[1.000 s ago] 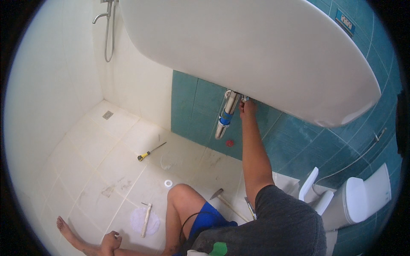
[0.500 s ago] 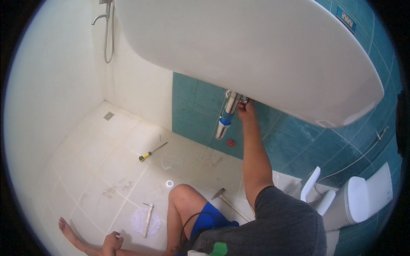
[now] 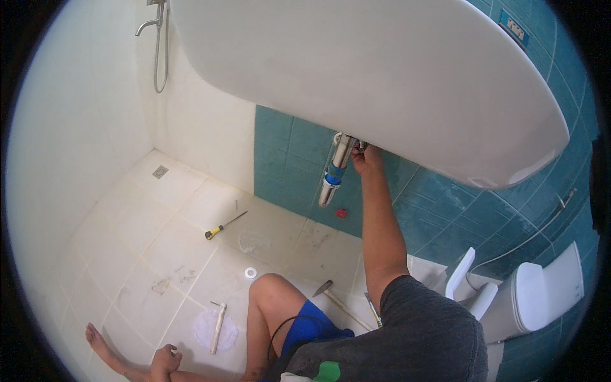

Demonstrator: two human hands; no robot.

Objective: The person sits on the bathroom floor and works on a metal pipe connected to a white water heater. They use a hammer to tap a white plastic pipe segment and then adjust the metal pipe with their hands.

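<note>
My right hand (image 3: 368, 160) reaches up under the white washbasin (image 3: 382, 89), its fingers closed around a small shiny metal fitting (image 3: 362, 146). Just left of it hangs the chrome drain pipe (image 3: 344, 150), with a blue band (image 3: 333, 174) around its lower part. The basin's lower edge and my fingers partly cover the fitting. My left hand (image 3: 165, 360) is low at the left beside my lower leg, fingers loosely bent and somewhat apart, with nothing visible in it.
On the tiled floor lie a yellow-and-black screwdriver (image 3: 214, 233), a white ring (image 3: 251, 273), a hammer (image 3: 340, 305) and a white tube (image 3: 217, 328) on a pale round patch. A red round knob (image 3: 341, 213) is at the wall. A white toilet (image 3: 533, 299) stands right.
My right hand has shifted slightly up around the fitting. The view has moved a little; a yellow-edged tool now shows more beside my right sleeve. My left hand stays put.
</note>
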